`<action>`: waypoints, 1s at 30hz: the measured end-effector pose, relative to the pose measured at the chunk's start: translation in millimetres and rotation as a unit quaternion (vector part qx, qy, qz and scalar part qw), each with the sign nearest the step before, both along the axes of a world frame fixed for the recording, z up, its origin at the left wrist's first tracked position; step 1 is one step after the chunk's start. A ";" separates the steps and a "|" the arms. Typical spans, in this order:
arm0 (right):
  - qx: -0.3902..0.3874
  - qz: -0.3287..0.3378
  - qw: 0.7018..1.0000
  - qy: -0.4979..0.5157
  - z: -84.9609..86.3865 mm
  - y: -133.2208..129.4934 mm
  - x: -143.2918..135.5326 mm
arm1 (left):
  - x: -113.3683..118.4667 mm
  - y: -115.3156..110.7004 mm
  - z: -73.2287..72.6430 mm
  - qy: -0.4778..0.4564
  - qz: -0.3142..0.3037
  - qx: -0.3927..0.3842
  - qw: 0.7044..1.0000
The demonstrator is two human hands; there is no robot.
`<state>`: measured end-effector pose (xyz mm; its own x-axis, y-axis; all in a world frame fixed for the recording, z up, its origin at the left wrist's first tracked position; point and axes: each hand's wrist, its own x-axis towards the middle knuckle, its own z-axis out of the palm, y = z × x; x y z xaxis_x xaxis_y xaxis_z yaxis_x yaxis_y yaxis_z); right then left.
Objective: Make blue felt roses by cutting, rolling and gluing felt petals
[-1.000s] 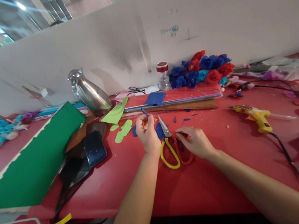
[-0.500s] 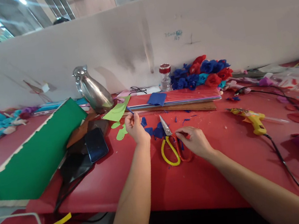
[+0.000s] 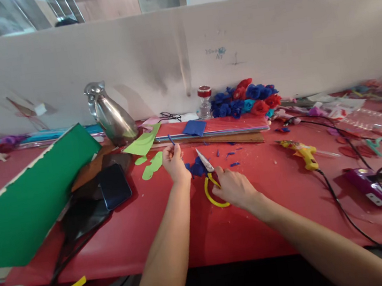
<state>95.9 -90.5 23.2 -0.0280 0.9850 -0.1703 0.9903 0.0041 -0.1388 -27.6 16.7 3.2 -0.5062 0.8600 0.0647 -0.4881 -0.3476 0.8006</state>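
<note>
Pinched upright between the fingertips of my left hand (image 3: 176, 165) is a thin blue paper strip (image 3: 171, 139), perhaps rolled or folded. My right hand (image 3: 234, 185) lies over the handles of the scissors (image 3: 213, 192), its fingers curled round them. One yellow loop shows beside the fingers; the other loop is covered by the hand. The blades point away from me, close together, over the red tabletop. Small blue paper pieces (image 3: 197, 166) lie between the two hands, next to the blades. Left of my left hand are light green paper cutouts (image 3: 152, 165).
A stack of coloured sheets (image 3: 234, 126) bears a blue paper square (image 3: 194, 128). Behind stand a steel jug (image 3: 112, 118), a glass jar (image 3: 205, 103) and red and blue paper flowers (image 3: 242, 100). A yellow glue gun (image 3: 302, 153) with its cord lies right, a phone (image 3: 114, 186) left.
My right hand has moved from a pinch beside the scissors onto their handles, closing round them. My left hand still holds the blue strip, now more upright. The view has shifted slightly right.
</note>
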 end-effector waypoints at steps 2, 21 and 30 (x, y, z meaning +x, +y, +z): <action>-0.006 -0.011 1.000 0.001 -2.3 -0.2 8.7 | 1.3 0.4 -0.7 -0.002 -0.006 0.003 1.000; 0.110 0.046 0.993 -0.001 -13.2 36.9 40.2 | 2.1 -2.8 1.5 0.013 -0.034 -0.006 0.999; 0.177 0.086 0.979 0.045 -25.0 70.9 24.2 | 4.2 -5.6 3.8 -0.006 -0.049 -0.005 0.999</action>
<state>120.1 -19.5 -1.9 -0.1985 0.9611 0.1920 0.9545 0.2341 -0.1850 -23.4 11.1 7.0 -0.4201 0.9060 0.0508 -0.5285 -0.2898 0.7979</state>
